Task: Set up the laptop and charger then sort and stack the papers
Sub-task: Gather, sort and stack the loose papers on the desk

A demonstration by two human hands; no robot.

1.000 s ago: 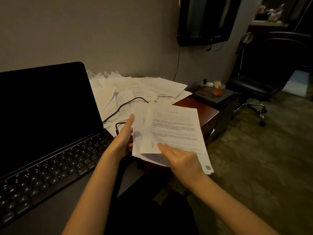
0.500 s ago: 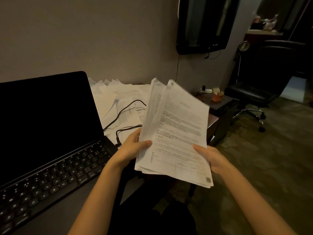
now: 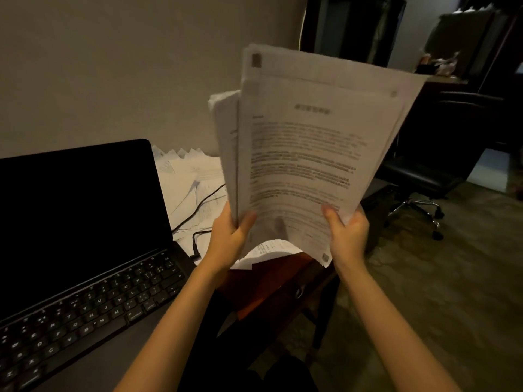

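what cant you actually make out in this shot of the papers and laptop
Head view only:
- Print on the held sheaf of papers: motion blur, unreadable.
- Left hand and right hand: their fingers go behind the sheets.
- Charger cable: its far end passes behind the sheaf.
- Laptop: cut off by the left edge; screen dark.
- Loose papers on the desk: partly covered by the sheaf.

Printed paper stack [image 3: 305, 154] held upright above bench's right edge; open black laptop [image 3: 79, 222] at left; loose papers [image 3: 189, 179] and charger cable [image 3: 198, 207] behind.
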